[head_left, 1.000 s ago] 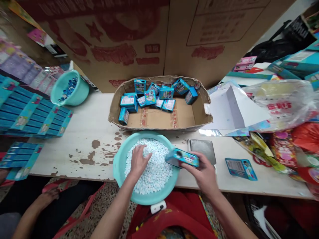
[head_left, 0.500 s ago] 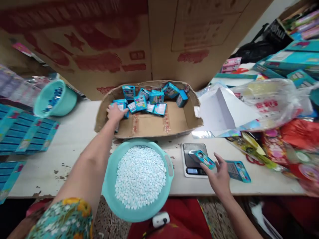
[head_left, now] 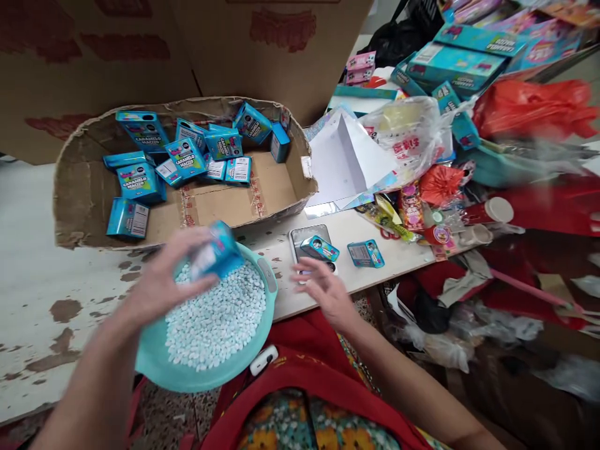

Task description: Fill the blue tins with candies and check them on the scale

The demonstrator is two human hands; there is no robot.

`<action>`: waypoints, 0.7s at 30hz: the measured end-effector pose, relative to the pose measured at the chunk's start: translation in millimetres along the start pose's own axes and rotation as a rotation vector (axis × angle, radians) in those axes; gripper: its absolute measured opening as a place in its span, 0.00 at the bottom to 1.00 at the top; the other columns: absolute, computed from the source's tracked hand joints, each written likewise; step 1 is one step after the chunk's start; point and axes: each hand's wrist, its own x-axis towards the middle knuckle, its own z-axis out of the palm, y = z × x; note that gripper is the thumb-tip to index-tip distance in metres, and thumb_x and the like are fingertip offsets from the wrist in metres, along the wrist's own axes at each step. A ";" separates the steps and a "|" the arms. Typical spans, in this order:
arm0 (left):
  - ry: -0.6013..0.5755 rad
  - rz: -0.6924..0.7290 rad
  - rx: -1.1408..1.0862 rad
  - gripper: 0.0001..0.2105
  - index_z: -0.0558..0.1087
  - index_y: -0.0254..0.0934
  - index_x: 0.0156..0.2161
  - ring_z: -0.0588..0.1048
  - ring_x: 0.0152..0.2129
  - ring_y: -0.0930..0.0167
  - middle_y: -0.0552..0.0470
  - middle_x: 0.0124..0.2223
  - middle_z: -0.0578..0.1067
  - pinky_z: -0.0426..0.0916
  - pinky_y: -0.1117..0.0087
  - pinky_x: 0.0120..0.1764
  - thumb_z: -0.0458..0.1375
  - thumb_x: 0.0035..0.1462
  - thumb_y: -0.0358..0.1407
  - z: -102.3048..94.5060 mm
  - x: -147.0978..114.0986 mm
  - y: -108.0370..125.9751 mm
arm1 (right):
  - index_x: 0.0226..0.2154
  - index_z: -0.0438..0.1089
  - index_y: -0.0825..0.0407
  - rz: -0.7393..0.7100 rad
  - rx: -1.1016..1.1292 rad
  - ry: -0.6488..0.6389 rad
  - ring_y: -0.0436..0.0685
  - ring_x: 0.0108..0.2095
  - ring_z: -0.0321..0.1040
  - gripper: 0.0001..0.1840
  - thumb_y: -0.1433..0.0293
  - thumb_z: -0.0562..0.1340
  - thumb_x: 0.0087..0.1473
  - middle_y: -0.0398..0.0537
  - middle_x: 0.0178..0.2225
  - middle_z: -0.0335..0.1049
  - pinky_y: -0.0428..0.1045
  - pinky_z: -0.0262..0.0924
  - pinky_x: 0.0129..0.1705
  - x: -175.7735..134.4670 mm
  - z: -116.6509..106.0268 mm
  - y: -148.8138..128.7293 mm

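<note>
Nearest, on the near side of the basin, the person wears a soft red apron over flowered cloth; a small, rounded white device sits close to the basin's near right edge. The basin is round, of smooth aqua plastic with a slotted handle, and holds small, pale, pebble-like sweets. The hands are well apart. Over the basin's far left part, the left hand is clamped on a blue box, too blurred to read. Right of the basin, the right hand holds nothing, its fingers spread; whether they touch the flat, metal-topped scale one cannot tell. A blue packet lies on that scale, and a second packet farther right of the basin.

Just beyond the basin stands a long cardboard tray with ragged rims; glossy blue cartons lie tumbled in it.

Around the basin, the white table shows rough brown patches; below the basin is speckled floor. Well right of the basin crowd creased white paper, a crinkled clear bag and a lidded cup. Farthest beyond the basin rises a big carton with red print.
</note>
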 end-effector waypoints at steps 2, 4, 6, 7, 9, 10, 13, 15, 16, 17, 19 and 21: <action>-0.239 0.018 0.108 0.29 0.77 0.44 0.43 0.63 0.55 0.53 0.48 0.53 0.71 0.59 0.54 0.57 0.72 0.29 0.28 36.3 -44.4 -4.4 | 0.47 0.66 0.49 0.230 0.289 -0.261 0.58 0.38 0.72 0.26 0.53 0.62 0.51 0.51 0.42 0.72 0.55 0.69 0.39 3.4 32.2 4.3; -0.371 0.094 0.215 0.29 0.75 0.47 0.48 0.60 0.57 0.53 0.47 0.57 0.68 0.51 0.50 0.60 0.70 0.35 0.34 58.6 -74.1 -15.7 | 0.47 0.66 0.51 0.366 0.471 -0.335 0.55 0.35 0.72 0.26 0.56 0.66 0.48 0.48 0.39 0.74 0.52 0.68 0.39 4.2 51.5 14.7; -0.432 0.120 0.251 0.26 0.72 0.49 0.50 0.56 0.60 0.54 0.49 0.61 0.64 0.49 0.49 0.61 0.67 0.43 0.38 63.6 -88.6 -28.3 | 0.46 0.66 0.51 0.440 0.552 -0.336 0.53 0.35 0.72 0.27 0.62 0.71 0.43 0.46 0.38 0.74 0.49 0.67 0.39 2.0 55.5 25.4; -0.415 0.102 0.232 0.23 0.71 0.48 0.51 0.56 0.60 0.55 0.49 0.62 0.62 0.51 0.50 0.60 0.65 0.47 0.40 61.1 -91.0 -33.7 | 0.45 0.67 0.51 0.462 0.563 -0.335 0.53 0.34 0.72 0.28 0.65 0.72 0.40 0.45 0.38 0.74 0.48 0.67 0.38 -0.2 52.7 29.5; -0.267 0.019 0.166 0.19 0.70 0.45 0.51 0.60 0.58 0.58 0.48 0.60 0.64 0.58 0.54 0.57 0.59 0.54 0.42 52.1 -87.6 -41.7 | 0.43 0.68 0.52 0.481 0.546 -0.329 0.52 0.34 0.72 0.28 0.67 0.73 0.37 0.45 0.37 0.75 0.47 0.67 0.37 -6.3 40.3 34.0; -0.154 -0.033 0.148 0.18 0.69 0.44 0.51 0.63 0.56 0.59 0.47 0.58 0.66 0.61 0.55 0.55 0.57 0.56 0.42 48.3 -82.7 -44.1 | 0.41 0.68 0.52 0.479 0.527 -0.318 0.52 0.33 0.72 0.27 0.68 0.74 0.36 0.45 0.37 0.75 0.47 0.67 0.37 -10.1 32.0 35.0; 0.056 -0.120 0.223 0.17 0.70 0.41 0.48 0.70 0.48 0.61 0.46 0.52 0.71 0.65 0.59 0.50 0.57 0.55 0.44 52.0 -58.4 -45.1 | 0.39 0.70 0.52 0.449 0.442 -0.239 0.51 0.31 0.72 0.24 0.67 0.73 0.37 0.44 0.34 0.75 0.47 0.66 0.36 -23.7 1.8 37.4; 0.014 -0.067 0.313 0.16 0.70 0.41 0.47 0.71 0.45 0.63 0.48 0.50 0.72 0.65 0.60 0.49 0.57 0.54 0.44 71.0 -36.7 -40.9 | 0.36 0.71 0.53 0.421 0.379 -0.139 0.50 0.30 0.71 0.21 0.65 0.73 0.38 0.43 0.31 0.75 0.46 0.66 0.35 -33.8 -21.1 42.6; -0.037 -0.013 0.356 0.16 0.70 0.42 0.47 0.71 0.45 0.64 0.49 0.49 0.71 0.65 0.61 0.49 0.56 0.55 0.44 84.9 -24.9 -37.6 | 0.35 0.71 0.53 0.413 0.351 -0.083 0.50 0.29 0.71 0.20 0.64 0.73 0.39 0.42 0.30 0.75 0.46 0.66 0.34 -38.7 -32.9 46.8; -0.099 0.052 0.398 0.16 0.69 0.42 0.48 0.71 0.45 0.64 0.49 0.50 0.71 0.65 0.61 0.49 0.56 0.55 0.43 101.0 -12.8 -33.7 | 0.34 0.71 0.53 0.410 0.327 -0.031 0.50 0.28 0.71 0.19 0.63 0.73 0.39 0.43 0.30 0.75 0.46 0.66 0.34 -43.4 -44.4 51.9; -0.240 0.205 0.479 0.18 0.67 0.43 0.51 0.69 0.48 0.63 0.48 0.52 0.69 0.63 0.60 0.50 0.56 0.55 0.40 135.9 10.9 -25.3 | 0.35 0.71 0.53 0.420 0.299 0.050 0.51 0.28 0.72 0.20 0.62 0.72 0.40 0.44 0.31 0.76 0.48 0.66 0.34 -51.4 -65.2 63.7; -0.375 0.342 0.546 0.21 0.64 0.42 0.54 0.66 0.51 0.62 0.47 0.55 0.67 0.61 0.60 0.53 0.57 0.55 0.39 167.9 31.3 -17.5 | 0.36 0.71 0.53 0.423 0.292 0.104 0.53 0.29 0.72 0.20 0.62 0.72 0.40 0.45 0.32 0.76 0.50 0.67 0.35 -57.0 -81.0 75.5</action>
